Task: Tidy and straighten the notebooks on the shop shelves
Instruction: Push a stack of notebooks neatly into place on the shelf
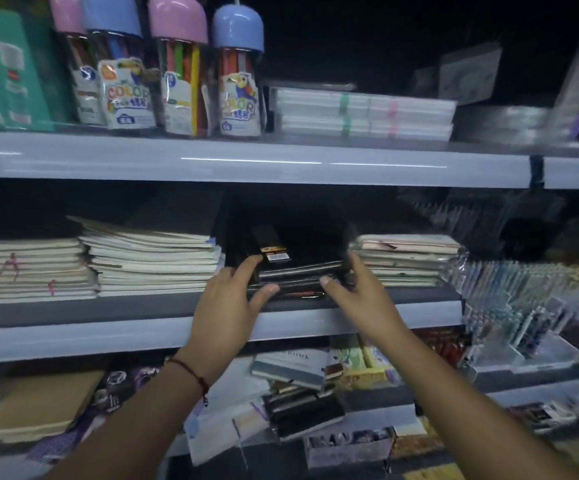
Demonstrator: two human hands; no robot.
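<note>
Left hand (227, 299) and right hand (357, 292), fingers relaxed, bracket the black notebook stack (298, 271); we judge uneven pressure could skew it off the shelf (108, 337).

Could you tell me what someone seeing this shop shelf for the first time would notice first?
Probably the two hands at the middle shelf: the left hand and right hand bracket a stack of black notebooks from either side. Next, the marker tubs with pink and blue domed lids on the top shelf, upper left. Cream notebook piles lie left of the black stack.
</note>
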